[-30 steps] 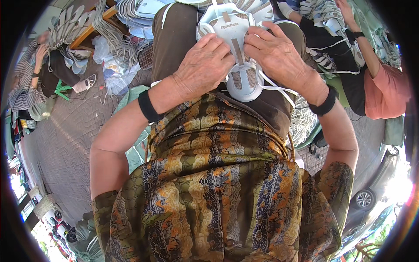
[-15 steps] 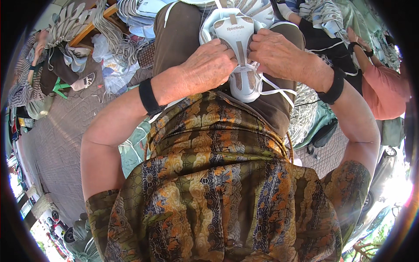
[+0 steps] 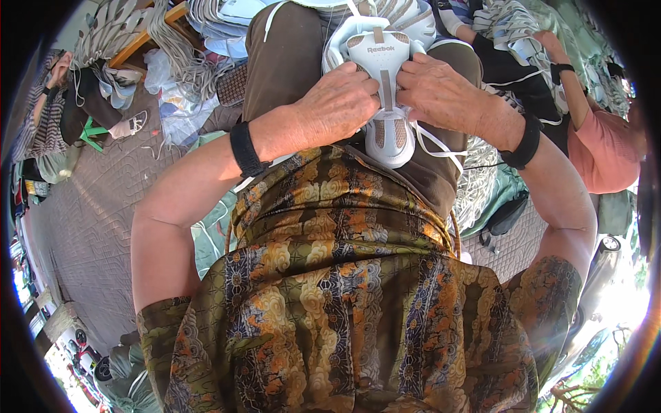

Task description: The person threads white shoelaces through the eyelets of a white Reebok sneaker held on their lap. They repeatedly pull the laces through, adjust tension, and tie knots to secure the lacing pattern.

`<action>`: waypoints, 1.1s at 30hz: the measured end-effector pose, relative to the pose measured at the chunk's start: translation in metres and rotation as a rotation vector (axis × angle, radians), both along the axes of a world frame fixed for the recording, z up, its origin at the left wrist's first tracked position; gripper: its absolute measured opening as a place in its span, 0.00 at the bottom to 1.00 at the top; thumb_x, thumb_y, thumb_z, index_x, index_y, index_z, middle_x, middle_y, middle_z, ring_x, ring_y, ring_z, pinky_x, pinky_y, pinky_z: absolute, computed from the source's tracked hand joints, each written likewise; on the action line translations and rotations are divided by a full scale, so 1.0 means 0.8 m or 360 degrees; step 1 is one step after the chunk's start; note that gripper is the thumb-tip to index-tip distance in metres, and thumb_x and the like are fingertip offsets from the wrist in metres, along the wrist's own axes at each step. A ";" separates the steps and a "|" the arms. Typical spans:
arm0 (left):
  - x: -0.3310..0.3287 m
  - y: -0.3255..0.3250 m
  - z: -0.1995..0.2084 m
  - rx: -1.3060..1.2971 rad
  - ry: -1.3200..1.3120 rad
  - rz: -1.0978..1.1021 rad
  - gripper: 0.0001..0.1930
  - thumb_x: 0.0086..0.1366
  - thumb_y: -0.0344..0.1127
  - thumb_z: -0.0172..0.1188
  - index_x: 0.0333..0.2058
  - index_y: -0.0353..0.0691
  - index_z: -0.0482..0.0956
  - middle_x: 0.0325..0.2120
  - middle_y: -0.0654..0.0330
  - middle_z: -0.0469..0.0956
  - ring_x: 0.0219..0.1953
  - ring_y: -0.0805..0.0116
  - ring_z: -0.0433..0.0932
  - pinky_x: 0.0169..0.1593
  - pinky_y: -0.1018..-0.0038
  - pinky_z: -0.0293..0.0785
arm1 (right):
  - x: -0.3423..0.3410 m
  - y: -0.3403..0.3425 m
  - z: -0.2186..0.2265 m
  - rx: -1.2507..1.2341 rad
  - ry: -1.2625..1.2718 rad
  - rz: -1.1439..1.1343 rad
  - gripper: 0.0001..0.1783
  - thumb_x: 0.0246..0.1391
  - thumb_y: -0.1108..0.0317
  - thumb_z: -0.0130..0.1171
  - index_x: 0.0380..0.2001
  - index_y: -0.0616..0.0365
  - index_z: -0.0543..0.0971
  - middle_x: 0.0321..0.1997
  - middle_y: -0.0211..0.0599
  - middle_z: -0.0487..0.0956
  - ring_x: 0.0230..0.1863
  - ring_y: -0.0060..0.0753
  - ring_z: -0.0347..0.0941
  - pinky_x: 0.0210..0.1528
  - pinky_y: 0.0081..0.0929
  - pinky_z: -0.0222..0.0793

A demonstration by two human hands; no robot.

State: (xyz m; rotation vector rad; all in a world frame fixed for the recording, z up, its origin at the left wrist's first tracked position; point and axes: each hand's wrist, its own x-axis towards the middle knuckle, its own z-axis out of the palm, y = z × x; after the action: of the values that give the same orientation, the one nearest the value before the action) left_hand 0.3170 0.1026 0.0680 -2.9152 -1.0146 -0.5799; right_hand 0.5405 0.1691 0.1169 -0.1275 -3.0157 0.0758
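On my lap lies a white sneaker upper (image 3: 390, 153) with tan mesh patches, its rounded toe pointing toward my body. The white tongue (image 3: 398, 60) lies spread out between my hands, a grey strip down its middle. My left hand (image 3: 339, 98) is closed, fingers curled on the left edge of the upper. Opposite it, my right hand (image 3: 441, 88) pinches the right edge; the fingertips of both hands are partly hidden. A white lace (image 3: 441, 148) crosses below the tongue and trails loosely over the right side of my lap.
Beyond my knees are stacked pale shoe uppers (image 3: 406, 19). Bundled white laces or cords (image 3: 476, 186) lie right of my lap, near a black bag (image 3: 507, 219). A plastic bag (image 3: 179, 113) sits on the left. Co-workers sit at far left and right, one in a pink top (image 3: 602, 155).
Both hands and the sneaker upper have shifted slightly right and down in view, with the grip looking much the same. The co-worker on the right has raised an arm.
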 end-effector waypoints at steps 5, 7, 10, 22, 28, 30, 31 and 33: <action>0.009 0.004 -0.008 -0.0003 -0.0046 -0.0005 0.05 0.55 0.27 0.59 0.21 0.39 0.81 0.25 0.62 0.74 0.35 0.67 0.72 0.44 0.70 0.64 | 0.003 -0.004 0.001 0.0090 -0.0089 -0.0069 0.10 0.41 0.61 0.63 0.25 0.55 0.79 0.34 0.32 0.73 0.43 0.38 0.69 0.45 0.33 0.67; 0.013 0.005 -0.009 -0.0007 -0.0105 -0.0060 0.03 0.52 0.26 0.58 0.23 0.39 0.79 0.26 0.59 0.74 0.35 0.62 0.72 0.43 0.67 0.65 | 0.009 -0.007 0.003 0.0130 -0.0075 -0.0058 0.09 0.42 0.62 0.61 0.24 0.55 0.79 0.35 0.33 0.73 0.43 0.38 0.69 0.45 0.33 0.67; 0.011 0.006 -0.003 0.0060 -0.0186 -0.0224 0.03 0.48 0.25 0.57 0.25 0.37 0.77 0.26 0.54 0.73 0.34 0.54 0.71 0.40 0.63 0.66 | 0.021 -0.014 0.004 0.0216 -0.0025 -0.0115 0.08 0.41 0.65 0.59 0.22 0.58 0.78 0.33 0.36 0.74 0.39 0.40 0.70 0.41 0.35 0.68; 0.027 -0.004 0.016 0.0116 -0.0049 -0.0100 0.07 0.48 0.27 0.62 0.28 0.34 0.78 0.30 0.51 0.73 0.37 0.51 0.71 0.41 0.59 0.64 | -0.031 0.022 -0.066 -0.0341 -0.0621 -0.1118 0.16 0.44 0.60 0.56 0.34 0.54 0.85 0.36 0.43 0.84 0.41 0.44 0.80 0.52 0.44 0.67; 0.027 -0.010 0.019 0.0119 0.0049 -0.0039 0.08 0.48 0.29 0.63 0.28 0.35 0.77 0.30 0.52 0.72 0.37 0.51 0.71 0.42 0.58 0.64 | -0.060 0.049 -0.100 -0.0345 -0.0396 -0.1135 0.17 0.42 0.59 0.57 0.35 0.53 0.85 0.36 0.42 0.84 0.41 0.42 0.80 0.53 0.47 0.63; 0.023 -0.012 0.014 0.0142 0.0129 0.0003 0.08 0.48 0.32 0.64 0.27 0.35 0.77 0.29 0.52 0.72 0.37 0.52 0.71 0.42 0.58 0.64 | -0.076 0.058 -0.107 -0.0390 -0.0336 -0.1141 0.16 0.42 0.59 0.58 0.34 0.53 0.85 0.36 0.42 0.84 0.41 0.42 0.80 0.52 0.48 0.64; 0.018 -0.013 0.010 0.0158 0.0174 0.0029 0.08 0.48 0.32 0.64 0.27 0.35 0.77 0.29 0.52 0.72 0.37 0.52 0.71 0.42 0.59 0.64 | -0.092 0.057 -0.108 -0.0420 -0.0315 -0.1138 0.16 0.42 0.59 0.58 0.34 0.53 0.85 0.36 0.42 0.84 0.41 0.42 0.80 0.51 0.48 0.64; 0.013 -0.012 0.003 0.0214 0.0260 0.0068 0.08 0.49 0.33 0.65 0.26 0.36 0.78 0.28 0.52 0.72 0.37 0.53 0.71 0.43 0.59 0.64 | -0.104 0.062 -0.110 -0.0446 -0.0263 -0.1140 0.16 0.41 0.59 0.58 0.34 0.53 0.85 0.35 0.41 0.84 0.40 0.41 0.80 0.51 0.48 0.64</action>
State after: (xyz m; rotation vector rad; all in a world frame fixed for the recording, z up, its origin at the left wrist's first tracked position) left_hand 0.3272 0.0929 0.0701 -2.7629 -0.9750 -0.3843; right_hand 0.4571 0.2189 0.0285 -1.2647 -2.8896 0.4285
